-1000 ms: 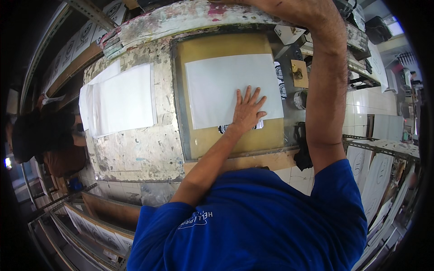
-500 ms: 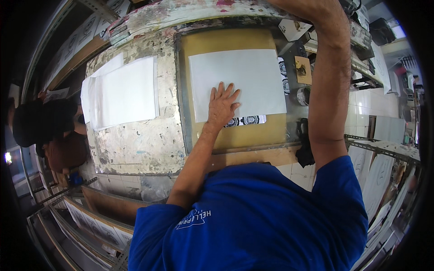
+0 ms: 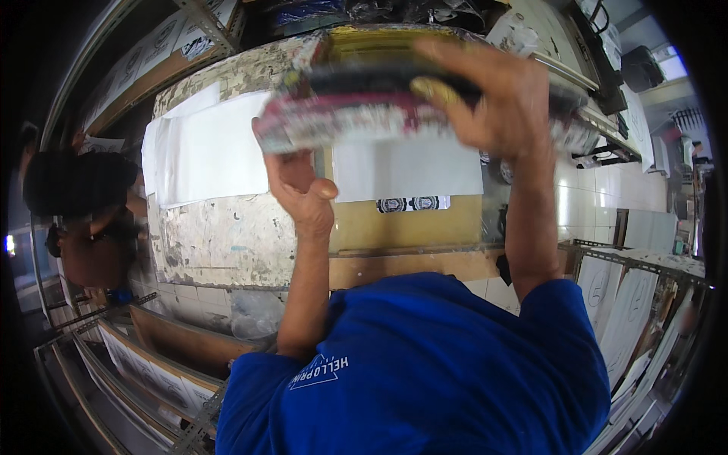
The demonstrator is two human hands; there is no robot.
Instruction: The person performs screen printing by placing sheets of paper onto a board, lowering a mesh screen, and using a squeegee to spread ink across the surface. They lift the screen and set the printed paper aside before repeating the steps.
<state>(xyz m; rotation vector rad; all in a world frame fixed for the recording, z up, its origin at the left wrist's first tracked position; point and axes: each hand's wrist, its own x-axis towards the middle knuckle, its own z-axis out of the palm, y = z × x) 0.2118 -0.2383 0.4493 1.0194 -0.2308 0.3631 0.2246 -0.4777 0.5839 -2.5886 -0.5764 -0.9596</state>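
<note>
A paint-crusted screen printing frame (image 3: 356, 127), blurred by motion, hangs over the far part of the yellow print board (image 3: 432, 227). At its near left corner is my left hand (image 3: 302, 193), thumb out to the side and fingers partly hidden by the frame. My right hand (image 3: 504, 102) is closed round a dark bar (image 3: 379, 78) lying along the frame, perhaps a squeegee; its thumb is stained yellow. Below the frame a white sheet (image 3: 417, 171) lies on the board, its far part covered. A strip with dark round prints (image 3: 413, 204) shows past the sheet's near edge.
White sheets (image 3: 220, 152) lie on the paint-spattered tabletop (image 3: 227, 243) to the left. Racks with printed sheets (image 3: 144, 360) stand at the lower left, and more racks (image 3: 629, 303) on the right. Another person (image 3: 95, 250) is at the far left.
The frame has swung down from the far edge toward me, over the sheet. My left hand has left the sheet and moved to the frame's corner. My right hand has come down and nearer.
</note>
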